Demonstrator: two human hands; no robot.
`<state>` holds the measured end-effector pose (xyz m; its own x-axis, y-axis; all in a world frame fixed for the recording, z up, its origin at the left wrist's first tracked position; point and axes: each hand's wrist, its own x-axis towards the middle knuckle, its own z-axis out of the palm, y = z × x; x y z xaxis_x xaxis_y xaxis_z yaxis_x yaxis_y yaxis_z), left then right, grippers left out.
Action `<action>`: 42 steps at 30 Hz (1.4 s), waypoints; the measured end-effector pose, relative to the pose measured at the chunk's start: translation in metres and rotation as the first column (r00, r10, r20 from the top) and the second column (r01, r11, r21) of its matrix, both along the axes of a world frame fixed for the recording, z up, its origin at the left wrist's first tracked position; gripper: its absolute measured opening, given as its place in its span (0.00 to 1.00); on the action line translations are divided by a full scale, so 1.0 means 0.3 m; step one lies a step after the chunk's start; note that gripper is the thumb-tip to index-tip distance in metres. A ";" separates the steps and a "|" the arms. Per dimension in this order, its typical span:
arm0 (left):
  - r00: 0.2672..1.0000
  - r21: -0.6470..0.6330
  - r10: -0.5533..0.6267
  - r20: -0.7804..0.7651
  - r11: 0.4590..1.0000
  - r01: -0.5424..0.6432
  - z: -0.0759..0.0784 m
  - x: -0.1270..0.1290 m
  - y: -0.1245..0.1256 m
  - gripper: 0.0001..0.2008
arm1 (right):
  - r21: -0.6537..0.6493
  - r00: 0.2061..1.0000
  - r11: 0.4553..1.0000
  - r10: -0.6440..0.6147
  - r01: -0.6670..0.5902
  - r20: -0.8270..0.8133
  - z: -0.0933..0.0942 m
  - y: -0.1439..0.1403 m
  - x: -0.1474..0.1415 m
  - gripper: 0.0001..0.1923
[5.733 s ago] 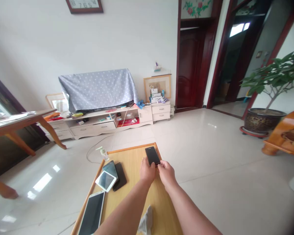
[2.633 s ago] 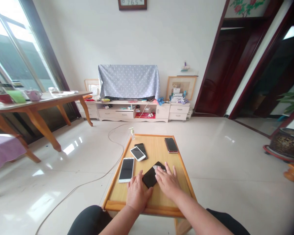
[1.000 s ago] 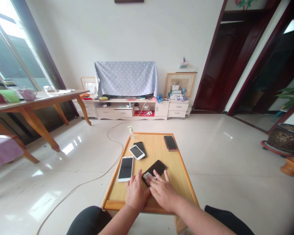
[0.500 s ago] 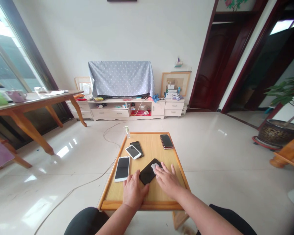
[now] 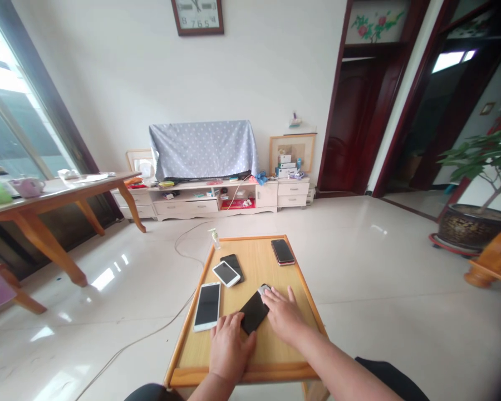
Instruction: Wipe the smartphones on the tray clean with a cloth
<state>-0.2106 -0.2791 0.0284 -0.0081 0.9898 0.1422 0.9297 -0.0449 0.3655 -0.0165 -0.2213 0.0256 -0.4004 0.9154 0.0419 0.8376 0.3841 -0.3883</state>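
A black, flat, rectangular smartphone [image 5: 254,315] lies between the 2 hands. The left hand [image 5: 230,343], spread open, braces it; under the open right hand's [image 5: 283,313] fingertips sits a small pale-grey cloth [image 5: 263,289]. Wiping probably wants light, even pressure.

Bare hands [image 5: 284,318], forearms [image 5: 336,361] — dark legwear [image 5: 389,377]
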 end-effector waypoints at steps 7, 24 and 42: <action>0.999 0.093 -0.028 -0.016 0.995 0.029 -0.027 -0.014 -0.001 0.19 | 0.074 0.990 0.991 0.121 -0.116 -0.070 -0.016 0.001 0.017 0.33; 0.961 0.225 -0.113 0.252 0.973 0.055 -0.042 -0.049 -0.020 0.16 | 0.256 0.917 0.936 -0.133 0.242 -0.377 0.047 0.029 0.017 0.18; 0.899 -0.060 0.113 0.423 0.994 -0.096 -0.036 -0.023 0.024 0.19 | 0.142 0.768 0.905 -0.249 0.402 -0.590 -0.005 0.055 0.012 0.10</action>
